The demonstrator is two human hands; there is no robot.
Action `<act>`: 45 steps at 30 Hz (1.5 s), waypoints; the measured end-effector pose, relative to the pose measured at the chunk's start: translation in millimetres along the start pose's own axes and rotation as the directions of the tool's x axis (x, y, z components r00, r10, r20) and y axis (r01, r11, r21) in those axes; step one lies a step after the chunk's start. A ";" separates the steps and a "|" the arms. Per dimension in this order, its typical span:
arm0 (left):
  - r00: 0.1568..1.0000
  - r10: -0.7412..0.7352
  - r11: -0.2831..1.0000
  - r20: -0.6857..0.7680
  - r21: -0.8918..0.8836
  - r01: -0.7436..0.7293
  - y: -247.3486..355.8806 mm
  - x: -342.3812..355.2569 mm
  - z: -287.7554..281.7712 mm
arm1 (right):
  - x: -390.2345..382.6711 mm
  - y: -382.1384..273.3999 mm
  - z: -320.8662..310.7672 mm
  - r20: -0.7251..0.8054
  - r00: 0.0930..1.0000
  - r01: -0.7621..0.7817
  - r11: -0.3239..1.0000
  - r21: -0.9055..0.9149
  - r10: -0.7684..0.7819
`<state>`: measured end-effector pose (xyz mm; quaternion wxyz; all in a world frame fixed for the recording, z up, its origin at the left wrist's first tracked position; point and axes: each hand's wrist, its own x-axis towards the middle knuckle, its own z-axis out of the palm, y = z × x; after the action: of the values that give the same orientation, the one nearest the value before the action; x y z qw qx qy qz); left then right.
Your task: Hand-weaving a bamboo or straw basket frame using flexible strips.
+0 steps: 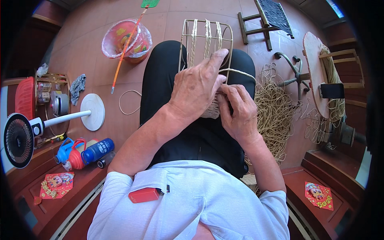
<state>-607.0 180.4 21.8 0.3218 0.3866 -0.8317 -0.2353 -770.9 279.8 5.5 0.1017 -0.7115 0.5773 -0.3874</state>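
A metal wire frame [231, 39] rests on my lap between my knees, with three bands of beige cord [207, 35] stretched along it. Its near end carries tightly woven cord [212, 112]. My left hand [194, 86] is closed over the frame, covering its middle. Close beside it, my right hand [241, 110] pinches at the edge of the weave, seemingly on the cord; the fingertips are partly hidden. One cord strand [242, 73] runs from the frame over my right knee towards a loose heap of cord [272, 116] on the floor.
At front left stands a lined red bucket [114, 42] with an orange-handled fly swatter [126, 50] across it. A white fan [93, 112] and several bottles [98, 150] are on the left. A folding stool [266, 24], wheeled chair base [298, 74] and round board [314, 76] stand right.
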 end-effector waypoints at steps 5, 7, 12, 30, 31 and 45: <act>1.000 -0.003 0.991 -0.006 -0.136 0.002 -1.6 -19.2 -13.9 | -0.3 -4.1 1.2 -0.030 1.000 -0.012 0.999 -0.048 0.011; 0.996 -0.052 0.996 -0.074 -0.078 0.047 -0.7 -28.1 -19.8 | 0.8 -7.5 2.8 -0.059 0.998 0.019 0.994 -0.106 -0.025; 0.982 -0.157 0.986 -0.107 -0.066 0.150 -9.9 -35.9 -44.4 | 6.5 -16.3 13.1 0.019 0.991 0.131 0.974 -0.185 -0.130; 0.997 -0.057 0.935 0.050 0.353 0.035 -15.4 -9.3 -41.8 | 12.9 -30.5 29.2 0.052 0.995 0.093 0.974 -0.209 -0.083; 0.994 -0.090 0.945 0.054 0.319 0.068 -14.6 -11.0 -42.2 | 12.6 -30.7 29.1 0.052 0.995 0.089 0.973 -0.213 -0.080; 0.912 -0.365 0.927 -0.185 -0.160 0.339 -22.5 -55.5 -53.2 | 16.0 -37.7 34.4 -0.041 0.998 0.051 0.991 -0.124 -0.056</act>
<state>-530.4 203.7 24.1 0.3840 0.5322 -0.6929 -0.2986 -719.4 266.8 11.4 0.0345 -0.7229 0.5829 -0.3695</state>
